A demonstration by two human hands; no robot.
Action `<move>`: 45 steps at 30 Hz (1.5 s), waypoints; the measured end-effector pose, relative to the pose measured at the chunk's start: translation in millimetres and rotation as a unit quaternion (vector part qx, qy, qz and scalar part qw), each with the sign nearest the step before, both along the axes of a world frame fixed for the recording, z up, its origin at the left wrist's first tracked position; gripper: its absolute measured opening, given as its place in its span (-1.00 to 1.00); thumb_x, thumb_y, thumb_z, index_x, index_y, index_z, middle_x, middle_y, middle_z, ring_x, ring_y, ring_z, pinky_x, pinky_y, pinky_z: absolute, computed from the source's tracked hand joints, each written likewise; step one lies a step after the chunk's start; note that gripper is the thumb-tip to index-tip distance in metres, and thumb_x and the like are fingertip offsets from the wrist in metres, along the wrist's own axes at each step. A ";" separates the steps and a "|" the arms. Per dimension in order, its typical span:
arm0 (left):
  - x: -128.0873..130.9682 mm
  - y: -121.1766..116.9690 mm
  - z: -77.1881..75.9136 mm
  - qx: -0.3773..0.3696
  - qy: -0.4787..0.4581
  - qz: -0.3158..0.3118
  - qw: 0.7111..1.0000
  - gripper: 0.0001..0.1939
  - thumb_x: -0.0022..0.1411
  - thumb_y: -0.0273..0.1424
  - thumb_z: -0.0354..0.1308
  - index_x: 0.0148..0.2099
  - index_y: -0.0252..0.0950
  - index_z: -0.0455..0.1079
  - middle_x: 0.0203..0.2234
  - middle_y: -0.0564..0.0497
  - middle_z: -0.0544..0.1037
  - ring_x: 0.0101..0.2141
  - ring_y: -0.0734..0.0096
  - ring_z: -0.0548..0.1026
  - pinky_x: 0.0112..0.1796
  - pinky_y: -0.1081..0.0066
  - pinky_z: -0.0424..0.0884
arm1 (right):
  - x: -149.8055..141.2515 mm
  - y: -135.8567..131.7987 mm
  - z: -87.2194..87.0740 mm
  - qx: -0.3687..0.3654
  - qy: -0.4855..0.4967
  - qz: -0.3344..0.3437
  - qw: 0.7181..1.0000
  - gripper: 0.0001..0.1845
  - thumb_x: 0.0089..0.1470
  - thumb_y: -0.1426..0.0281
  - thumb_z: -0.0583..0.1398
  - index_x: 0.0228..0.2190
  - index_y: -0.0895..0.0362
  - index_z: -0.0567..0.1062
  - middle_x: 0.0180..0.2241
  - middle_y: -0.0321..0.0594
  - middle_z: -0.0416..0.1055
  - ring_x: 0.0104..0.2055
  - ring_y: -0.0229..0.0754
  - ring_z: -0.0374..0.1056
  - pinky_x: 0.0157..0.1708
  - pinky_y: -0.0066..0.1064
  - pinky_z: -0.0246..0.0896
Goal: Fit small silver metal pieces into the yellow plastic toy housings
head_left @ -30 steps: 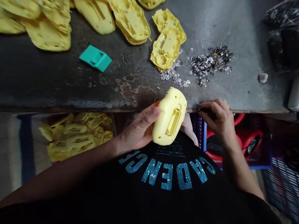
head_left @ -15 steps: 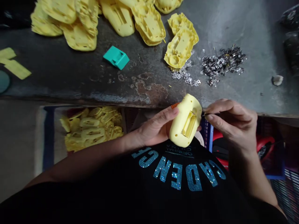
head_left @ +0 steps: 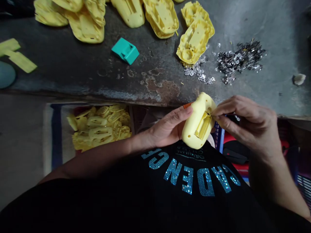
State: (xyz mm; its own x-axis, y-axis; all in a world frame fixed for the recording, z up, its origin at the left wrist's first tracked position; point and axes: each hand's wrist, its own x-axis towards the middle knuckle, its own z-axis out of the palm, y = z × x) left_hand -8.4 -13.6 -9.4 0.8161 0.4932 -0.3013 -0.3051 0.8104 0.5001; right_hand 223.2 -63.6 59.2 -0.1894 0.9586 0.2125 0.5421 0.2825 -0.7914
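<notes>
My left hand (head_left: 171, 126) is wrapped round a yellow plastic shell (head_left: 190, 131), holding it just off the table's front edge with its open battery slot facing up. A bit of orange shows behind the shell by my thumb. My right hand (head_left: 245, 123) is pinched at the upper right end of that slot. Whatever sits between its fingertips is too small to make out; some small metal bits glint behind the fingers. Beyond my hands lie a pile of small metal contact pieces (head_left: 240, 60) and a smaller silvery heap (head_left: 200, 72), partly under a yellow half shell (head_left: 194, 42).
More yellow shells (head_left: 85, 26) are heaped at the back left of the dark table (head_left: 80, 71). A teal plastic block (head_left: 125, 50) lies mid-table, flat yellow pieces (head_left: 21, 60) far left. Below the edge stand a box of yellow parts (head_left: 102, 126) and a blue crate (head_left: 220, 137) holding red things.
My right hand has come up from the table edge to the shell, its fingertips now at the battery slot. The shell stays in my left hand, and the view has shifted.
</notes>
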 end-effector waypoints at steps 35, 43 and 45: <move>6.7 -2.8 3.4 0.002 -0.014 0.004 1.000 -0.33 0.34 0.10 0.45 0.25 -0.28 0.59 0.07 -0.24 0.76 0.05 -0.07 0.73 0.05 0.12 0.61 | 3.9 -3.9 3.0 0.016 0.005 -0.028 0.999 -0.81 0.29 0.45 0.39 -0.15 -0.07 0.55 -0.23 -0.30 0.59 -0.23 -0.11 0.54 -0.23 -0.22 0.45; 8.9 -4.3 7.4 0.021 0.022 0.080 0.996 -0.37 0.25 0.01 0.56 0.25 -0.16 0.61 0.04 -0.09 0.78 -0.05 0.09 0.76 -0.09 0.28 0.62 | -12.7 -11.2 -0.3 0.135 -0.095 -0.054 0.985 -0.73 0.26 0.56 0.38 -0.17 -0.06 0.53 -0.25 -0.30 0.60 -0.23 -0.08 0.53 -0.21 -0.15 0.40; 8.8 -2.9 10.0 0.030 0.012 0.078 0.996 -0.37 0.25 0.07 0.52 0.21 -0.19 0.64 0.05 -0.12 0.79 0.03 0.00 0.75 -0.04 0.24 0.64 | -8.7 -12.2 -4.1 0.090 -0.008 -0.073 0.993 -0.74 0.26 0.52 0.40 -0.13 -0.07 0.55 -0.22 -0.29 0.58 -0.19 -0.07 0.55 -0.18 -0.14 0.43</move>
State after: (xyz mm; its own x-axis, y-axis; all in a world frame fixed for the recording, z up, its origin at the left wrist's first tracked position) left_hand 0.4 -16.5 0.7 0.7205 0.6316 -0.2861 -0.4127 0.7222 0.5551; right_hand 214.5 -75.7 55.2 -0.0553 0.9226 0.3817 0.5995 0.3364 -0.7263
